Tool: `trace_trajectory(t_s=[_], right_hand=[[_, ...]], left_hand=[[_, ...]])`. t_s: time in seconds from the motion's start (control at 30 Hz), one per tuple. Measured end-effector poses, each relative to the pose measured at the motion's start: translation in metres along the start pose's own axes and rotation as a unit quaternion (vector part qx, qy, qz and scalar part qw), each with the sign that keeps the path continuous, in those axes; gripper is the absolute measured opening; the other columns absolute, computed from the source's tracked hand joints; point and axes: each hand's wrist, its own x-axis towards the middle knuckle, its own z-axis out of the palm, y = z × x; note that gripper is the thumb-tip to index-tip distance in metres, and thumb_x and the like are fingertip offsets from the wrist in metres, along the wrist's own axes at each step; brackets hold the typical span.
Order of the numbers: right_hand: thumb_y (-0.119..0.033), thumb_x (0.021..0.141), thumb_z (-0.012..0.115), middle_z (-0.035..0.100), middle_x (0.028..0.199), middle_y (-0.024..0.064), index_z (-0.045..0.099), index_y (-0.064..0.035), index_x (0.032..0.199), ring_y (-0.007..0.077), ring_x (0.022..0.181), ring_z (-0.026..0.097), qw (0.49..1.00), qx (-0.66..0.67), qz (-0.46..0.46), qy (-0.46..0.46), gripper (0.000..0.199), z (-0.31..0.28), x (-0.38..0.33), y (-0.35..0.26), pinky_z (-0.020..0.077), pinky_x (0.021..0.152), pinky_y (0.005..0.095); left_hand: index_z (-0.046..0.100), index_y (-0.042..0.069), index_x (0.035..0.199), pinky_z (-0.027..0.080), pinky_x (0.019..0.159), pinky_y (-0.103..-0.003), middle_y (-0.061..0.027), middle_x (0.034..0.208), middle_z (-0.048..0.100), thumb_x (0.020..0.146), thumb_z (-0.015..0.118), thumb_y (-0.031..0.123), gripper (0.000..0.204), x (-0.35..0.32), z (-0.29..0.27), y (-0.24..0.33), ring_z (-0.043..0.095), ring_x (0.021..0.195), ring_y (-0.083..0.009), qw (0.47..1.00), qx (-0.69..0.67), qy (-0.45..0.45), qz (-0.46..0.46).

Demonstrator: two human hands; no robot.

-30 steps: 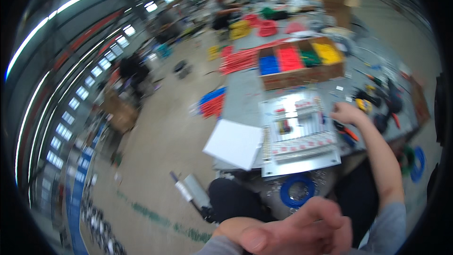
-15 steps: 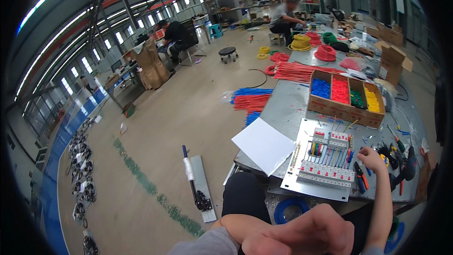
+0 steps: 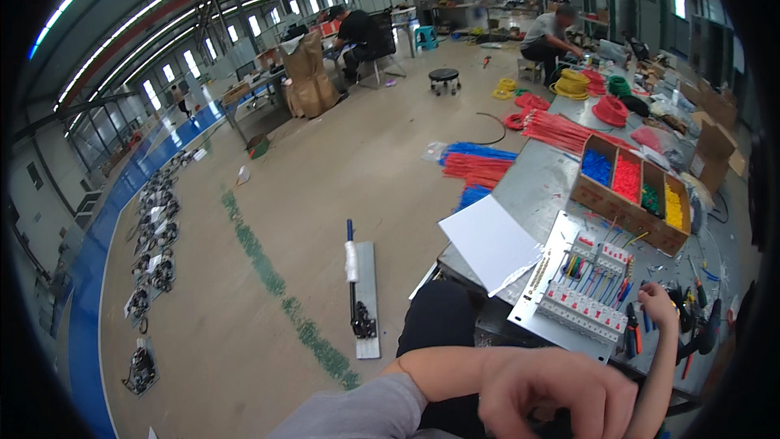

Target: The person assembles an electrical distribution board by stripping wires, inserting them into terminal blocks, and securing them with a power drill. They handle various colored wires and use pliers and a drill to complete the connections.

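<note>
A white mounting plate (image 3: 532, 297) with rows of circuit breakers (image 3: 581, 309) and coloured wires lies at the front of the grey workbench. Close below it, raised toward me, is my left hand (image 3: 561, 398), its fingers curled in; whatever may be inside them is hidden. My right hand (image 3: 658, 306) hovers just beyond the plate's right side, fingertips drawn together, and I cannot make out anything between them. Orange-and-black pliers (image 3: 633, 332) lie between that hand and the breakers. Dark-handled tools (image 3: 700, 321) are to its right.
Behind the plate stands a cardboard box (image 3: 630, 211) with blue, red, green and yellow small parts. A white sheet (image 3: 491, 244) overhangs the bench edge. Bundles of red wire (image 3: 561, 132) lie farther back. On the floor is a metal strip with a lever tool (image 3: 361, 301). Two people sit farther off.
The whole view has swung left, so the bench and plate appear farther right and lower. My left hand's fingers now curl downward more. My right hand stays beside the plate.
</note>
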Motion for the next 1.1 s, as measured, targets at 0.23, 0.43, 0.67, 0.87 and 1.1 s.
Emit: trace_trajectory(t_s=[0.23, 0.43, 0.67, 0.87, 1.1], right_hand=[[-0.018, 0.104, 0.068, 0.071, 0.095, 0.0093, 0.066, 0.0029, 0.12, 0.0178, 0.077, 0.067, 1.0, 0.016, -0.008, -0.013, 0.026, 0.004, 0.008, 0.011, 0.0562, 0.072, 0.0351], [-0.016, 0.103, 0.067, 0.071, 0.095, 0.0093, 0.066, 0.0033, 0.12, 0.0175, 0.078, 0.068, 1.0, 0.007, -0.003, -0.013, 0.026, 0.006, 0.008, 0.011, 0.0562, 0.072, 0.035], [-0.017, 0.102, 0.067, 0.073, 0.096, 0.0099, 0.067, 0.0039, 0.122, 0.0178, 0.078, 0.069, 1.0, 0.008, -0.009, -0.02, 0.029, 0.006, 0.006, 0.008, 0.0564, 0.073, 0.0345], [-0.021, 0.1, 0.069, 0.075, 0.1, 0.0128, 0.069, 0.0037, 0.123, 0.0187, 0.085, 0.072, 0.999, -0.046, 0.002, -0.024, 0.034, 0.009, -0.002, -0.013, 0.0574, 0.08, 0.0356], [-0.025, 0.1, 0.071, 0.077, 0.108, 0.0167, 0.071, -0.0002, 0.125, 0.0275, 0.098, 0.074, 0.997, -0.077, 0.013, -0.009, 0.036, 0.0, -0.011, -0.019, 0.0585, 0.089, 0.0394]], left_hand=[[0.077, -0.003, 0.102, 0.057, 0.081, -0.042, -0.0171, 0.106, 0.074, 0.108, 0.07, 0.009, 0.015, 0.009, -0.025, -0.009, 0.071, 0.094, -0.0329, 0.976, 0.12, -0.05, 0.177], [0.075, -0.003, 0.105, 0.057, 0.081, -0.042, -0.0181, 0.11, 0.073, 0.113, 0.063, 0.012, 0.021, 0.004, -0.015, 0.027, 0.071, 0.096, -0.0338, 0.991, 0.117, -0.022, 0.055], [0.074, -0.004, 0.11, 0.058, 0.081, -0.043, -0.0184, 0.116, 0.073, 0.114, 0.059, 0.014, 0.024, -0.004, -0.02, 0.027, 0.071, 0.098, -0.0348, 0.981, 0.178, -0.055, 0.054], [0.065, 0.0, 0.104, 0.053, 0.081, -0.052, -0.0227, 0.099, 0.06, 0.105, 0.063, 0.032, 0.032, -0.011, -0.03, 0.06, 0.064, 0.092, -0.0384, 0.975, 0.202, -0.062, -0.063], [0.074, 0.001, 0.099, 0.058, 0.078, -0.04, -0.0149, 0.111, 0.077, 0.113, 0.059, 0.011, 0.023, -0.003, -0.014, 0.017, 0.073, 0.094, -0.0322, 0.971, 0.239, 0.003, 0.026]])
